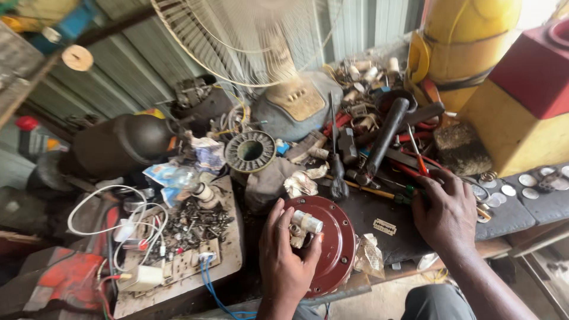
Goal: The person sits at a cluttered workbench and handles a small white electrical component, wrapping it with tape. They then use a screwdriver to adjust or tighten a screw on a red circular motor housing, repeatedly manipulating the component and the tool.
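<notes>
The red round motor cover (pixel 332 243) sits at the front edge of my worktop (pixel 397 228), its short metal shaft (pixel 306 221) sticking up. My left hand (pixel 284 261) rests on it, fingers (pixel 317 243) curled around the shaft. My right hand (pixel 446 213) lies flat among the tools, fingers spread over a green-handled screwdriver (pixel 379 192). A razor blade (pixel 384 226) lies between my hands.
</notes>
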